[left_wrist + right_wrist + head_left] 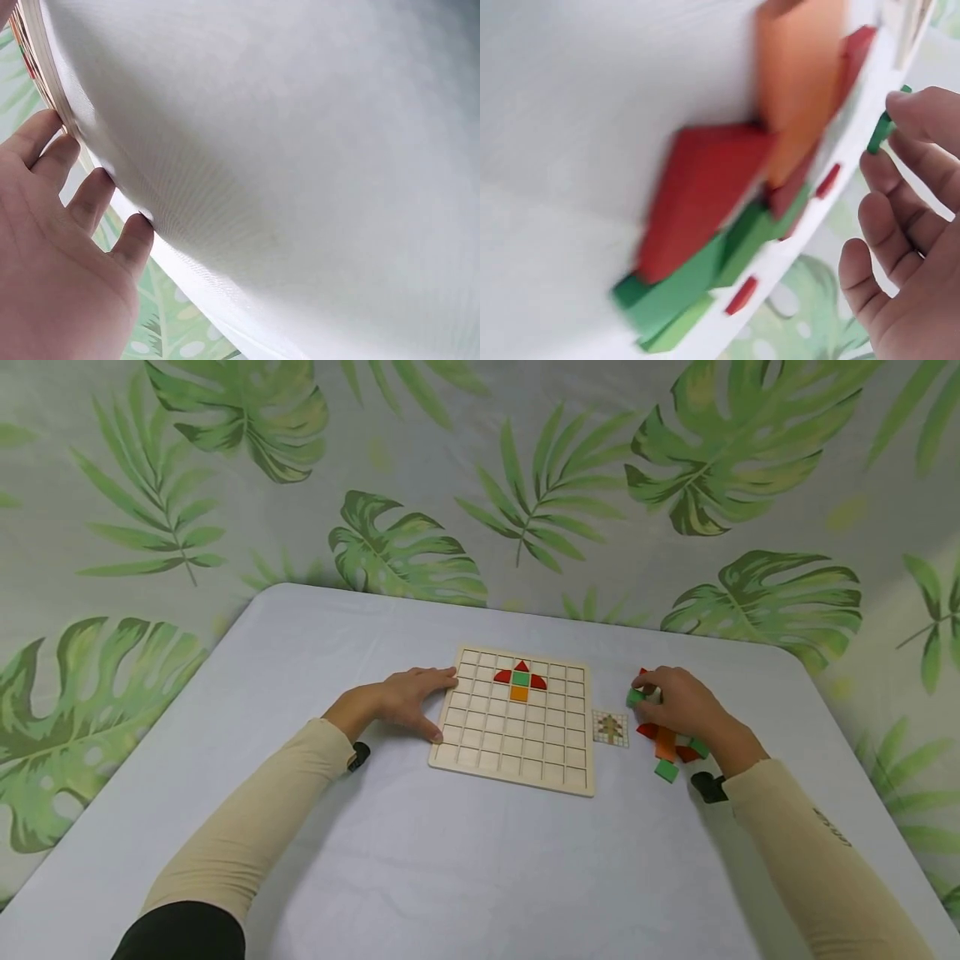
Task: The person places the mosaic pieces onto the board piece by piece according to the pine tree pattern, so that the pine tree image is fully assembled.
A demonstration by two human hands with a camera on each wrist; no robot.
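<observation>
The left hand (411,697) is spread, thumb and fingertips against the near side edge of the grid board (472,760), gripping nothing firmly as far as shows. The board lies between the two hands. On it, right of the left fingertips, sit five pieces: a red triangle (522,666), a red curved piece (502,676) and its twin either side of a green square (521,679), and an orange square (519,693) beneath.

The right hand (678,700) pinches a green block (880,131) between thumb and finger — the other fingers loosely bent. Under and beside it lie loose pieces, among them an orange block (665,745). Just left of that hand is a pattern card (611,728) (its tree-like figure too small to match piece by piece).

Progress looks early — one small cluster placed, with the loose pieces apparently left.
</observation>
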